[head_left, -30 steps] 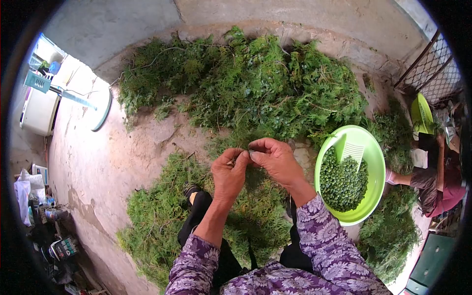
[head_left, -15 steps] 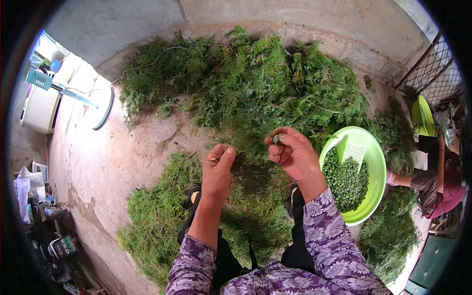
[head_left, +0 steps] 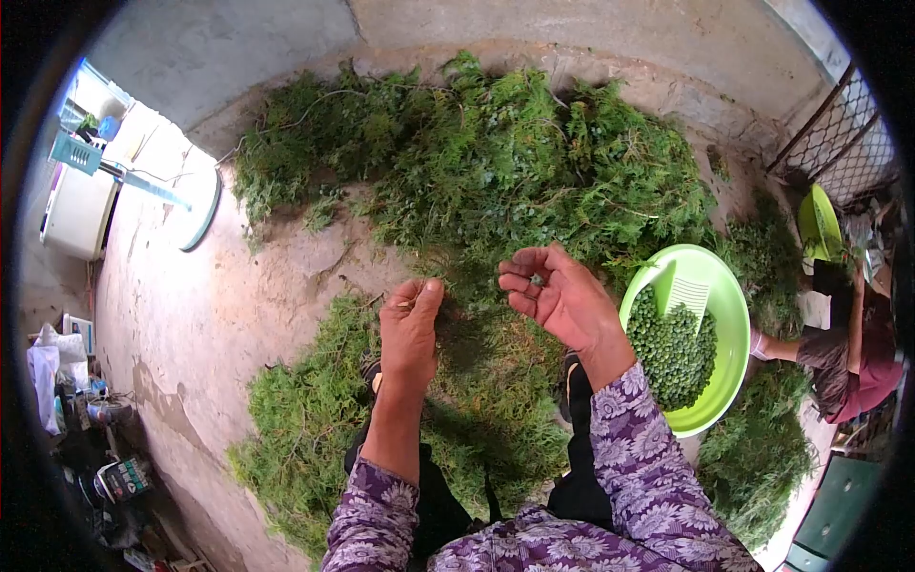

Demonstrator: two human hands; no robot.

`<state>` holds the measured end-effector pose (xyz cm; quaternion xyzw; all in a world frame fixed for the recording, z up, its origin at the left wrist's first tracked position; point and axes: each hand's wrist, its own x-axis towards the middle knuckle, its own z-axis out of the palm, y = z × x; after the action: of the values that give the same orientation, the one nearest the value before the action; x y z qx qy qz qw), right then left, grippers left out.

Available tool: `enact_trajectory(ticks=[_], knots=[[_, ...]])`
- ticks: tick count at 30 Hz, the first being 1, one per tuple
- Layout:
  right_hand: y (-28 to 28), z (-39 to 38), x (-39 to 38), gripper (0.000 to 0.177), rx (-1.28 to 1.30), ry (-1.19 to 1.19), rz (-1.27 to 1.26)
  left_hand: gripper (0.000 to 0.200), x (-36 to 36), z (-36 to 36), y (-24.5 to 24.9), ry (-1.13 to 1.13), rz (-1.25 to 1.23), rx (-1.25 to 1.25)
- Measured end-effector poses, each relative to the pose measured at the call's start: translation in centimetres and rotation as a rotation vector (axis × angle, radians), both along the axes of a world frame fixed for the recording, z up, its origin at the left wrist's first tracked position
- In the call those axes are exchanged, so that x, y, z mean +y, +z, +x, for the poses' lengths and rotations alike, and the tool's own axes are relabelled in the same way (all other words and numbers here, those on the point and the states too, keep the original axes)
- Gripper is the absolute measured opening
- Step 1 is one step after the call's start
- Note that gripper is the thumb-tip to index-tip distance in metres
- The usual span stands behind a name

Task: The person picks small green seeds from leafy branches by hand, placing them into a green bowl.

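Observation:
My left hand point(head_left: 410, 329) is closed in a pinch on a thin green sprig point(head_left: 438, 270), blurred against the greenery. To its right my right hand point(head_left: 564, 300) is turned palm up with curled fingers, a small green berry point(head_left: 537, 280) lying on them. Beside my right wrist stands a light green basin point(head_left: 731, 357) with a ribbed panel, holding a heap of green berries point(head_left: 672, 357). Leafy branches point(head_left: 477, 153) form a long pile ahead of my hands, and more greenery point(head_left: 310, 410) lies around my feet.
At the right edge a person in dark red point(head_left: 872, 367) sits near another green basin point(head_left: 819, 224). A stand with a round base point(head_left: 202, 210) is at the left, above scattered household items point(head_left: 114, 477). Wire mesh point(head_left: 843, 143) leans at the upper right.
My right hand has shifted slightly left, and its pinch has loosened into a more open palm around the berry. My left hand has moved a little to the left.

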<state>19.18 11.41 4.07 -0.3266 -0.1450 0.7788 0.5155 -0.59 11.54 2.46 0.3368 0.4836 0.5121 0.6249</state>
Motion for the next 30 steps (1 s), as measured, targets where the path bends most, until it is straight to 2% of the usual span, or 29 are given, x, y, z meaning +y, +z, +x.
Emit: enact_trajectory(ticks=[7,9,10,12,13,15,18,22,24,30], knots=[[1.0,-0.2,0.0,0.038,0.052,0.041,-0.049,0.017,-0.1,0.3,0.3,0.021,0.04,0.059],[0.4,0.0,-0.2,0.029,-0.389,0.062,0.098,0.019,-0.2,0.6,1.3,0.025,-0.028,-0.003],[0.1,0.1,-0.2,0.029,-0.389,0.061,0.097,0.019,-0.2,0.5,1.3,0.024,-0.029,-0.003],[-0.2,0.2,-0.3,0.019,-0.698,0.117,0.211,0.021,-0.1,0.2,1.1,-0.018,-0.052,-0.129],[-0.1,0.2,-0.3,0.019,-0.698,0.116,0.21,0.021,-0.1,0.3,1.2,-0.019,-0.053,-0.129],[0.1,-0.1,-0.3,0.016,-1.067,0.181,0.372,0.022,-0.1,0.4,1.6,-0.015,-0.067,-0.164],[-1.1,-0.5,-0.4,0.019,-1.19,0.268,0.423,0.023,0.0,0.4,2.1,-0.036,-0.039,-0.213],[-0.3,-0.9,-0.5,0.022,-1.136,0.36,0.359,0.025,-0.1,0.4,2.4,-0.002,-0.06,-0.255],[-0.2,-0.9,-0.6,0.024,-0.979,0.422,0.347,0.025,-0.1,0.2,2.3,0.026,-0.071,-0.298],[0.4,-1.7,-0.9,0.025,-1.005,0.497,0.319,0.026,0.0,0.0,2.6,0.044,-0.089,-0.282]])
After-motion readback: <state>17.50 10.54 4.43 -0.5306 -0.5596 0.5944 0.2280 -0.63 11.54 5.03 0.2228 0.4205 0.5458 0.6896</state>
